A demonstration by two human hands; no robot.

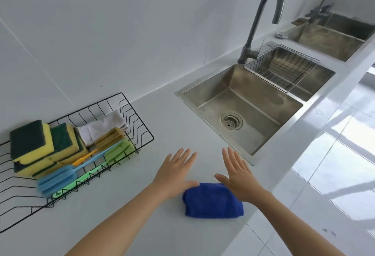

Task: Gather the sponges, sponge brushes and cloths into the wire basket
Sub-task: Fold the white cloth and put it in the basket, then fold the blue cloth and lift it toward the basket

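Note:
A folded blue cloth (211, 202) lies on the white counter near its front edge. My left hand (175, 176) hovers flat just left of it, fingers spread, thumb near the cloth's top edge. My right hand (238, 176) is flat over the cloth's right end, fingers apart, holding nothing. To the left stands the black wire basket (140, 117). It holds yellow-green sponges (32, 144), a white cloth (101, 129), a tan sponge (110, 137), a blue sponge brush (57, 179), a green sponge brush (119, 150) and an orange handle (84, 159).
A steel sink (239, 105) with a dark gooseneck tap (261, 20) is set in the counter to the right, with a steel wire rack (282, 67) across its far end. A second sink (332, 36) lies further right. The counter's front edge drops to a tiled floor.

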